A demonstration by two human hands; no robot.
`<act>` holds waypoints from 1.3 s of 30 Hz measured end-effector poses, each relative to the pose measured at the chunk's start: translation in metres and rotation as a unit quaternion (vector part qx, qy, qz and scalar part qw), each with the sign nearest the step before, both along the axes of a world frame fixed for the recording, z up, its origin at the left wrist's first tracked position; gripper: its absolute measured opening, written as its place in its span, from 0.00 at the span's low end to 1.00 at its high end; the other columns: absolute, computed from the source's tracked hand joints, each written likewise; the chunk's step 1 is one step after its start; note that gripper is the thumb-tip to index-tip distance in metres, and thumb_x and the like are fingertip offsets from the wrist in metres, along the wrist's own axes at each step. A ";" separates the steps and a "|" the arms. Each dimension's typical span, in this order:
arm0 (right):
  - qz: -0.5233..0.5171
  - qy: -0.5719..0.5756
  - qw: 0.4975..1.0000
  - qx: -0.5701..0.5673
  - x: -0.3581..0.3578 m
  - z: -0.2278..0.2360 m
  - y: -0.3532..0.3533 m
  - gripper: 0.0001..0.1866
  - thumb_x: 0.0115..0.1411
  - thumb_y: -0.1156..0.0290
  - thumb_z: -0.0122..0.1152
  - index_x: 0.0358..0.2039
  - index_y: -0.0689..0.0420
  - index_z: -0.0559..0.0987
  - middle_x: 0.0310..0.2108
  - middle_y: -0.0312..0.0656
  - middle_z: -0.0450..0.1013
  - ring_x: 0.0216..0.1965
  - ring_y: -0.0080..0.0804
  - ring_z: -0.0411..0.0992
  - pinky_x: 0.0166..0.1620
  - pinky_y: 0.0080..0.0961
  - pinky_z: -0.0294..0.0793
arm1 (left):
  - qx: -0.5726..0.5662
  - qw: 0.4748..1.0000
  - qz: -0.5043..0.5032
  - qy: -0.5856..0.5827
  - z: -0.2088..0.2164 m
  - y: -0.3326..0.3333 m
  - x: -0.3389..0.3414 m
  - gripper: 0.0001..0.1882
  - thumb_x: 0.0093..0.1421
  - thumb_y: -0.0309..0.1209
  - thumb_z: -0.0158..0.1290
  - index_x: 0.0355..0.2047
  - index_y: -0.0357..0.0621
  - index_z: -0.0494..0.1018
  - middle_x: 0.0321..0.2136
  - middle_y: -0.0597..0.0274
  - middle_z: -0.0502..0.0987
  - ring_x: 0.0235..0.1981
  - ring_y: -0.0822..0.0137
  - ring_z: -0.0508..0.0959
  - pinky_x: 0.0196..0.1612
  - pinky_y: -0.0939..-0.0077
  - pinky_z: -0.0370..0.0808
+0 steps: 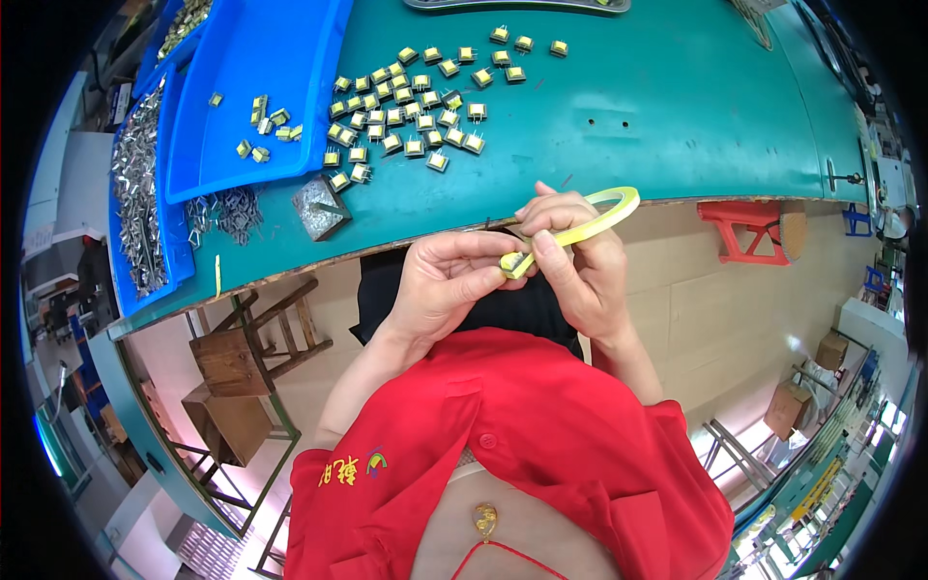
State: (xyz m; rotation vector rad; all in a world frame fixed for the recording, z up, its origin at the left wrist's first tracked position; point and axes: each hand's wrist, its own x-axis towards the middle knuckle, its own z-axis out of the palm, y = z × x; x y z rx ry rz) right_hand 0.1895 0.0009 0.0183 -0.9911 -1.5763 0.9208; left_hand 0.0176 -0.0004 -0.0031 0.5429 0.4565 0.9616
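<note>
Head view: we note both hands at work just off the near edge of the green worktop, above the lap. The left hand has thumb and fingers clamped on a small part, yellow with a dark side. The right hand grips a yellow tape roll, the thumb laid against it, the ring rising past the fingers towards the worktop. The hands are close together, the part between them. Yellow tape reaches the part; whether it is stuck there we cannot tell.

On the worktop, ahead of the hands, we see loose parts, yellow and dark with pins, scattered singly and in close groups. Left of these, a blue tray with a few yellow pieces in it. Near its lower corner, a grey metal block; beside that, a heap of metal clips. Further left, a blue bin filled with metal pieces. One yellow strip lies at the near edge. Beyond the worktop's right side we record a red stool on the floor.
</note>
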 end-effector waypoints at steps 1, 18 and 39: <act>0.000 -0.002 1.000 -0.001 0.000 0.000 0.000 0.04 0.58 0.76 0.50 0.33 0.62 0.72 0.31 0.42 0.70 0.39 0.36 0.70 0.55 0.47 0.60 | 0.000 1.000 0.000 0.002 0.000 0.000 0.000 0.14 0.52 0.21 0.55 0.40 0.29 0.72 0.37 0.47 0.75 0.38 0.59 0.77 0.39 0.75 0.78; -0.076 0.022 0.997 -0.008 -0.010 -0.020 0.002 0.05 0.56 0.75 0.54 0.33 0.62 0.73 0.32 0.44 0.71 0.36 0.36 0.70 0.51 0.39 0.64 | -0.102 0.994 0.011 -0.032 -0.005 -0.002 0.006 0.12 0.59 0.20 0.47 0.44 0.35 0.71 0.42 0.56 0.74 0.45 0.66 0.74 0.50 0.74 0.74; -0.021 0.023 0.999 0.012 0.002 -0.019 0.003 0.15 0.62 0.67 0.42 0.39 0.66 0.72 0.39 0.49 0.69 0.44 0.39 0.68 0.57 0.44 0.58 | -0.108 0.994 0.029 0.006 -0.007 -0.004 0.004 0.13 0.56 0.19 0.51 0.43 0.34 0.71 0.38 0.55 0.76 0.39 0.67 0.77 0.44 0.72 0.77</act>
